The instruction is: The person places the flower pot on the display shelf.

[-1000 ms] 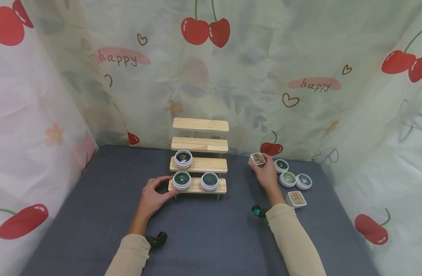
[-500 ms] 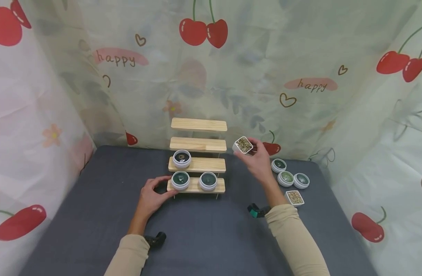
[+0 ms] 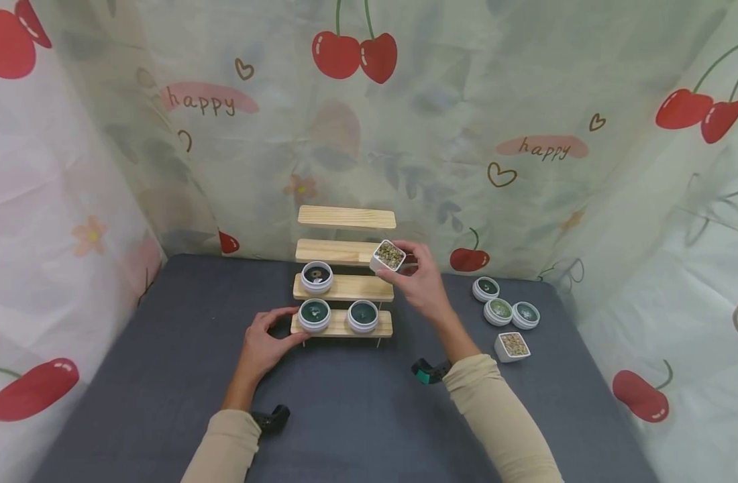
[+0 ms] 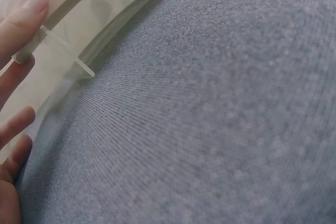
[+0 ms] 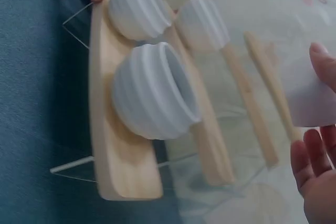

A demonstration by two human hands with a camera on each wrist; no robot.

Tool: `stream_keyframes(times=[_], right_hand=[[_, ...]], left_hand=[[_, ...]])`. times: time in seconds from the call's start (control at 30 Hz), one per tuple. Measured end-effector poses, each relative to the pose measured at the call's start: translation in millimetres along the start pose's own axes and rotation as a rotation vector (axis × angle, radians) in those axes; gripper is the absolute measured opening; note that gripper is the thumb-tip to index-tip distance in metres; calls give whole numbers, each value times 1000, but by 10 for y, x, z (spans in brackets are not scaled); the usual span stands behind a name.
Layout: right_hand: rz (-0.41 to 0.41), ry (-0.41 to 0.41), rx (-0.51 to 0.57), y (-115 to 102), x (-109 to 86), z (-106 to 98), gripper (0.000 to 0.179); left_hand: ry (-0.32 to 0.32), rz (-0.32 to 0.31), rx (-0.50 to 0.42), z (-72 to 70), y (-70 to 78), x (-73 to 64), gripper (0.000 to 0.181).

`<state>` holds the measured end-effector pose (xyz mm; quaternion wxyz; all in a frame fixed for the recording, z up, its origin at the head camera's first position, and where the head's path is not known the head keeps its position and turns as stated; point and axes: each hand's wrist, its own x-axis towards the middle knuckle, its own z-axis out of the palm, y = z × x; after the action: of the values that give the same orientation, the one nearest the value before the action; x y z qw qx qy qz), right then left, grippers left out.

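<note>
My left hand (image 3: 264,347) grips the left end of the lowest plank of a tiered wooden display stand (image 3: 347,217). In the left wrist view its thumb (image 4: 27,20) lies on the plank's end, with a finger underneath. Between the thumb and fingers of my right hand (image 3: 425,285) is a small square white pot (image 3: 388,255) of grainy bits, held in the air before the stand's right side, at the second-highest plank. Two round white pots with dark green tops, one left (image 3: 314,314) and one right (image 3: 363,316), stand on the lowest plank. Another round pot (image 3: 317,277) sits one plank higher, at the left.
On the dark cloth-covered table (image 3: 357,409), to the right, stand three round white pots, the greenest (image 3: 498,312) in the middle. A second square pot (image 3: 513,346) is nearer me. Patterned cloth (image 3: 417,134) hangs behind and at both sides.
My right hand has lifted the square pot from near the round pots at the right and carried it left to the stand. My left hand stays at the lowest plank's end.
</note>
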<state>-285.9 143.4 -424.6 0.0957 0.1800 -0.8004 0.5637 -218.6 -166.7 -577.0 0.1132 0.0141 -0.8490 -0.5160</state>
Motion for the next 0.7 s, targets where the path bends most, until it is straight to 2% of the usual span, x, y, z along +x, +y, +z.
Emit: stream_keyframes(times=[0.23, 0.4, 0.7], right_hand=[[59, -70, 69, 167, -16, 217, 61], [118, -53, 111, 235, -42, 307, 61], [116, -46, 82, 374, -76, 427, 62]], left_hand=[[-5, 2, 12, -12, 21, 2, 68], [-2, 7, 9, -11, 22, 6, 67], [-4, -5, 11, -6, 26, -3, 67]])
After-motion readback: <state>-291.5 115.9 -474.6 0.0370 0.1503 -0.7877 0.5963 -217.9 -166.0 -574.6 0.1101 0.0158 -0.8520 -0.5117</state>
